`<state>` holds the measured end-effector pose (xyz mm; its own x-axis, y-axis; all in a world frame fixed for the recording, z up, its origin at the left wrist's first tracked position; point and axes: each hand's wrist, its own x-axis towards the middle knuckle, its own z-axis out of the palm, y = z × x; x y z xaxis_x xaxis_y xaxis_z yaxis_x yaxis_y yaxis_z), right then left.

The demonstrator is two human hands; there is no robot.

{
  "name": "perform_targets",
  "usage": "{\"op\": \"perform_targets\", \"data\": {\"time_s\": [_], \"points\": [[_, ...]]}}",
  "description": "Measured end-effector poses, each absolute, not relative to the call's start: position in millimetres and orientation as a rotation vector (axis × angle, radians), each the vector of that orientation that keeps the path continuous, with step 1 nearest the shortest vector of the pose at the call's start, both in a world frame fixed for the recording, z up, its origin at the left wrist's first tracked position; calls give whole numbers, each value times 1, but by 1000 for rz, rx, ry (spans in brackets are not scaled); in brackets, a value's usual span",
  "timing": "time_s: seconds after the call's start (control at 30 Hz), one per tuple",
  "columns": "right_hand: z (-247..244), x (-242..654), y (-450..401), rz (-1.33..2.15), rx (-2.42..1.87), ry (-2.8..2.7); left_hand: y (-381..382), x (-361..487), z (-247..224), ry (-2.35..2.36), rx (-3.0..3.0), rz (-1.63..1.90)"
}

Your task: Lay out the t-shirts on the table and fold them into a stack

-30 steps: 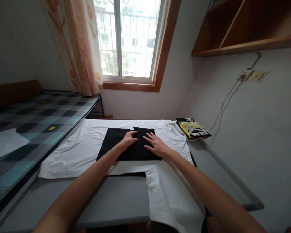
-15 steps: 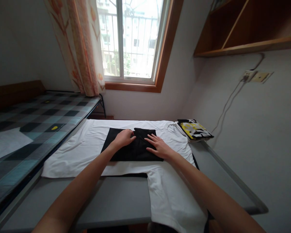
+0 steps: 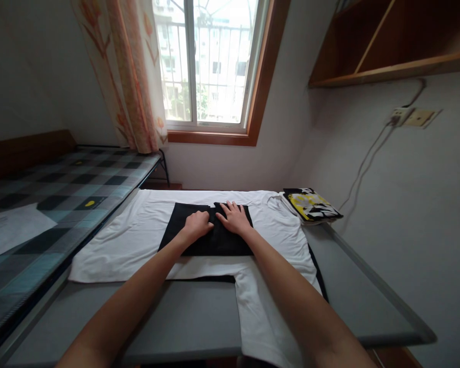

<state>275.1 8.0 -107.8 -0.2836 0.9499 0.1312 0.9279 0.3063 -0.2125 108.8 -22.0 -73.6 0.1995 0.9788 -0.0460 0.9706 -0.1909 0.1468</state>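
Note:
A white T-shirt (image 3: 138,235) lies spread over the grey tabletop (image 3: 199,317), its near sleeve hanging over the front edge. On its middle rests a black folded cloth (image 3: 222,245), roughly rectangular, with a small gap in its far edge. My left hand (image 3: 197,225) is on the cloth near that gap, its fingers curled under and the thumb pointing right; the fingertips are hidden. Just to the right, my right hand (image 3: 233,217) lies flat with spread fingers on the cloth's far right part. Dark fabric shows under the shirt's edges.
A folded black, yellow and white printed cloth (image 3: 310,204) lies at the table's far right corner. On the left stands a bed with a checked mattress (image 3: 111,179) and a paper sheet (image 3: 15,227). Beyond are a curtain (image 3: 126,76), a window and a wall shelf (image 3: 391,71).
My right hand has slid left and away from me over the black cloth, closer to my left hand. My left hand has moved slightly nearer to me, its fingers more curled.

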Motion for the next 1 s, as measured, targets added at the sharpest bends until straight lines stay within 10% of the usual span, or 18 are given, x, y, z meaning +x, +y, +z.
{"op": "perform_targets", "data": {"time_s": [0.8, 1.0], "points": [[-108, 297, 1, 216, -1218, -2186, -28, 124, -84, 1707, 2485, 449], [-102, 342, -5, 142, -1830, -1750, -33, 132, -98, 1570, 2645, 374]]}}
